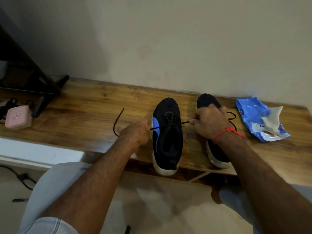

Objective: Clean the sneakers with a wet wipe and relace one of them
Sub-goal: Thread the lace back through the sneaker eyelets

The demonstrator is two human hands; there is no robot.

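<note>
Two hands [136,131] [208,122] pinching one lace [168,124], two sneakers [167,135] [217,152], seemingly one wipes packet [260,120]

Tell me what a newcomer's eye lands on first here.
Two hands stretch a black lace taut across the black-and-blue sneaker at the wooden table's front edge: left hand beside it, right hand over the second sneaker. A crumpled blue wipes pack lies far right.

My black mesh sneaker with a blue side panel and white sole [167,137] stands toe-away on the wooden counter [84,115], its thin black lace [168,124] stretched taut across the eyelets, beside its matching sneaker [206,101] and the crumpled blue wet-wipe packet [253,115] further right.
</note>
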